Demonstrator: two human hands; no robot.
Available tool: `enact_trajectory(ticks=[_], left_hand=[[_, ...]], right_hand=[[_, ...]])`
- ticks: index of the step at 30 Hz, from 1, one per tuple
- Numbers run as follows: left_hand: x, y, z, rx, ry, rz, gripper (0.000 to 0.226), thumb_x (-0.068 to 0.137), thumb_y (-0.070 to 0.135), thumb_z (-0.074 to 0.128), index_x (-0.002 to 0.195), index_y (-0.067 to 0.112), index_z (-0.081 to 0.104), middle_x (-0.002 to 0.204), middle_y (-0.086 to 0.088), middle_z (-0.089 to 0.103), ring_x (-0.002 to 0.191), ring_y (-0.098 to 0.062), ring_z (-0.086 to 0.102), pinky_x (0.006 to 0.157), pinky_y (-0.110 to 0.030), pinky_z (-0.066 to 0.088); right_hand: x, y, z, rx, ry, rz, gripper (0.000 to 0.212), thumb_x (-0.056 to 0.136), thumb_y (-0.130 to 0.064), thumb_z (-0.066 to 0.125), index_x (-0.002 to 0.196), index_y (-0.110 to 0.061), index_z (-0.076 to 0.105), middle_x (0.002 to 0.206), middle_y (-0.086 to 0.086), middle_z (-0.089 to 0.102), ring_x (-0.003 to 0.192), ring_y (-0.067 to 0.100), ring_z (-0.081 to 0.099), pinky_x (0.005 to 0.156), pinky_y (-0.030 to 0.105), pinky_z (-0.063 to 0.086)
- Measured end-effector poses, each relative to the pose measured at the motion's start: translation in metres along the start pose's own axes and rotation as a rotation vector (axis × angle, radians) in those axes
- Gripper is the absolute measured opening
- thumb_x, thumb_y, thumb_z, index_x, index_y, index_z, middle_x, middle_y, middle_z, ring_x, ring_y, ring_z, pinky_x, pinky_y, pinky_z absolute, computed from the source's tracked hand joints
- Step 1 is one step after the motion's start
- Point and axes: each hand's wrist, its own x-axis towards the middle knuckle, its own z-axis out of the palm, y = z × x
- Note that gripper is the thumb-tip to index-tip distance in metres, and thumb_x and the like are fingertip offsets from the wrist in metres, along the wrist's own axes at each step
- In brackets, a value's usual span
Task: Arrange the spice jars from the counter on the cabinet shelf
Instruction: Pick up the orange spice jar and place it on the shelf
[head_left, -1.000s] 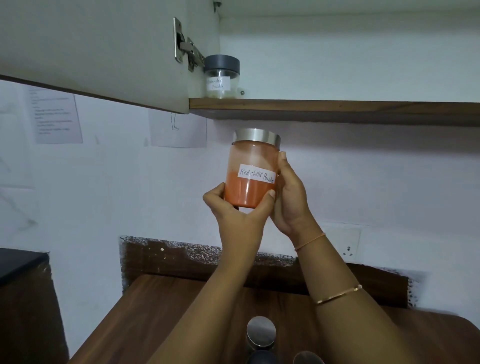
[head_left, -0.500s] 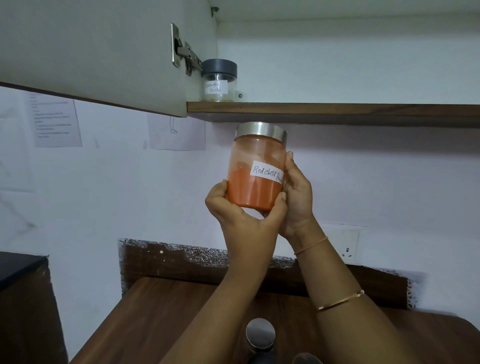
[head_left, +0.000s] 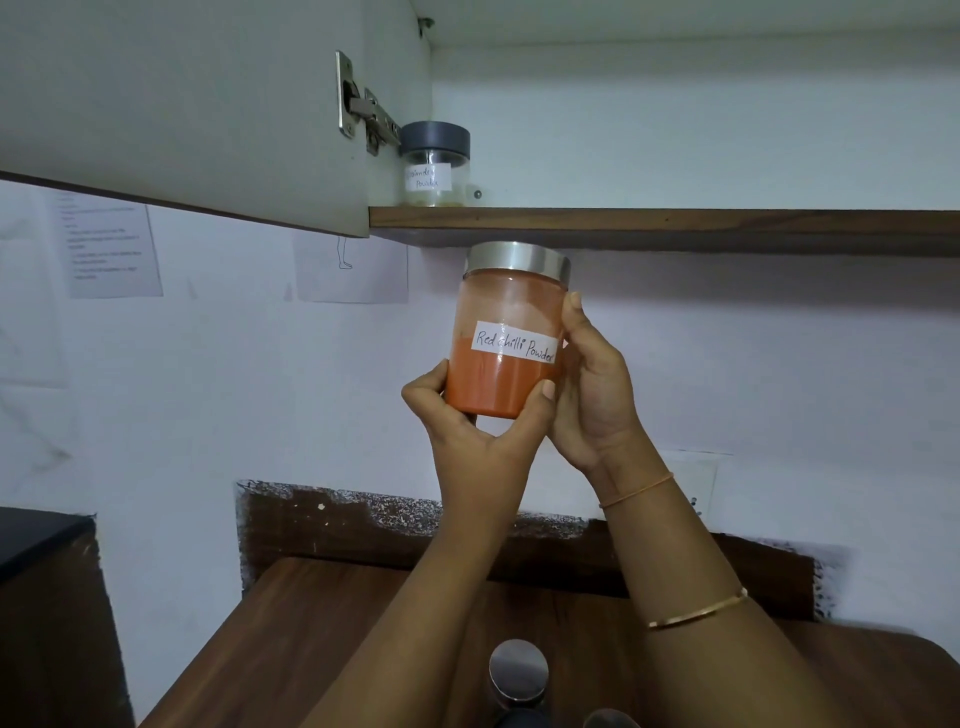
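Observation:
Both hands hold up a glass jar of red chilli powder (head_left: 506, 332) with a steel lid, just below the front edge of the cabinet shelf (head_left: 675, 221). My left hand (head_left: 475, 431) grips its base from underneath. My right hand (head_left: 592, 384) holds its right side, fingers behind the glass. On the shelf's far left stands a clear jar with a dark grey lid (head_left: 435, 166), labelled coriander powder. On the wooden counter (head_left: 291, 639) below, more steel jar lids (head_left: 518, 670) show between my forearms.
The open cabinet door (head_left: 182, 104) hangs at the upper left, its hinge beside the grey-lidded jar. Paper sheets (head_left: 111, 249) are taped to the white wall. A dark surface (head_left: 31, 535) sits at the lower left. The shelf to the right of the jar is bare.
Both hands have lifted the chilli jar upward and slightly right, so its lid now reaches the underside of the shelf edge.

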Motion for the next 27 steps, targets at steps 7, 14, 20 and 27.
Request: enact_trajectory(ticks=[7,14,20,27], left_hand=[[0.002,-0.004,-0.003,-0.018,-0.049,-0.049,0.052,0.066,0.036,0.072,0.1,0.035,0.032,0.108,0.012,0.047,0.089,0.005,0.059,0.066,-0.011,0.049],[0.005,-0.012,-0.005,-0.018,-0.102,-0.093,0.05,0.065,0.044,0.07,0.098,0.032,0.035,0.105,0.007,0.052,0.086,0.004,0.06,0.067,-0.011,0.049],[0.007,-0.014,-0.003,-0.026,-0.093,-0.112,0.044,0.069,0.039,0.067,0.098,0.031,0.035,0.103,0.006,0.052,0.081,0.009,0.059,0.065,-0.008,0.047],[0.009,-0.014,0.004,0.041,-0.005,-0.048,0.053,0.066,0.042,0.071,0.102,0.032,0.033,0.106,0.01,0.049,0.089,-0.001,0.059,0.066,-0.01,0.048]], right_hand=[[-0.004,-0.004,0.002,-0.101,0.051,-0.048,0.051,0.09,-0.047,0.045,0.13,-0.015,0.049,0.119,0.01,0.063,0.109,0.029,0.062,0.09,0.049,0.053],[-0.007,-0.009,0.002,-0.256,0.077,-0.105,0.04,0.093,-0.045,0.044,0.127,-0.023,0.047,0.114,0.001,0.063,0.101,0.019,0.063,0.083,0.039,0.057],[-0.009,-0.012,0.003,-0.284,0.088,-0.092,0.041,0.095,-0.046,0.042,0.129,-0.024,0.046,0.118,0.002,0.062,0.105,0.021,0.062,0.088,0.042,0.056],[-0.007,-0.019,0.007,-0.426,0.007,-0.047,0.063,0.077,-0.055,0.058,0.132,-0.029,0.046,0.119,-0.002,0.064,0.103,0.015,0.065,0.069,0.026,0.057]])
